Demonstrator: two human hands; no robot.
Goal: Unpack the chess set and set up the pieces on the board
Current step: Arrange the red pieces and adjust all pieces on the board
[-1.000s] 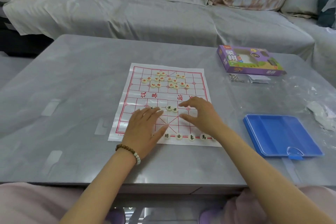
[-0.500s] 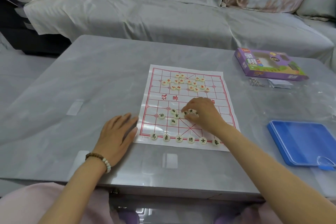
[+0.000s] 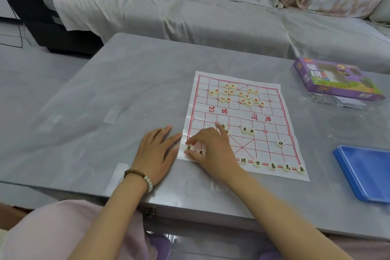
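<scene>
Head view. The right hand [image 3: 213, 150] reaches across to the near-left corner of the board [image 3: 274, 112]. Its thumb and forefinger are closed lightly on a round corner piece [image 3: 188, 147], placed at the corner crossing. Whether the piece already rests on the sheet cannot be told. A second piece [image 3: 201, 152] lies just beside it, half hidden under the curled fingers. The left hand [image 3: 157, 152] lies flat on the table [image 3: 105, 91], fingers straight, holding nothing, with its fingertips at the board's left edge.

Five black pieces of the near row [image 3: 273, 166] stand in line to the right, and a lone piece [image 3: 280, 143] sits above them. Two loose pieces [image 3: 244, 129] lie touching near the middle. The red pieces [image 3: 231, 92] remain heaped on the far half, unsorted. A purple box [image 3: 335, 79] and a blue tray [image 3: 365, 175] lie well apart on the right.

Likely hazards:
- The board appears to be a thin sheet, so a dragging palm or wrist could slide or crease it and shift every placed piece.
- The left fingertips give only edge restraint.
- Opening the pinch carelessly could nudge the hidden neighbour off its crossing.
- The right forearm crosses the near edge, so a low withdrawal could sweep the near row.
</scene>
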